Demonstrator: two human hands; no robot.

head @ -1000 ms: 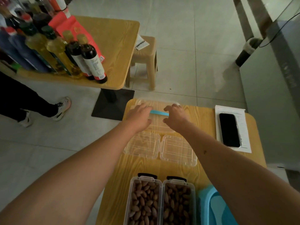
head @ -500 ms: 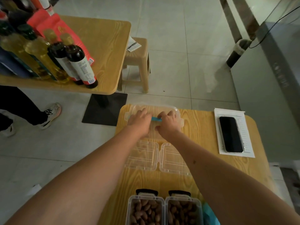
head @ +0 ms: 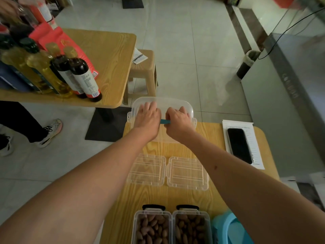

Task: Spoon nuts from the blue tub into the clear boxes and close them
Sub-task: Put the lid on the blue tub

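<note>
Pale floor tiles (head: 184, 41) surround a small wood-grain table (head: 211, 141) where the work lies. Off to the left stands a second wooden table (head: 109, 55) crowded with oil and sauce bottles (head: 82, 76) and red packets (head: 52, 37), a plastic stool (head: 144, 71) tucked beside it and someone's trainer (head: 51, 131) on the floor below. At the right edge of the near table a dark phone (head: 239, 145) rests on a sheet of paper (head: 255, 138). At the far edge, both hands rest on a large clear lidded box (head: 175, 103): the left hand (head: 147, 118) lies flat with fingers spread over its lid, while the right hand (head: 177, 120) is curled round a blue strip (head: 165, 121) running between the two hands. Nearer, two empty clear boxes (head: 167, 171) sit side by side, touching. Closest in, two clear boxes with black latches (head: 172, 224) are filled with brown nuts (head: 151, 228), and the blue tub (head: 228, 226) peeks in just to their right, mostly hidden behind the right forearm.
</note>
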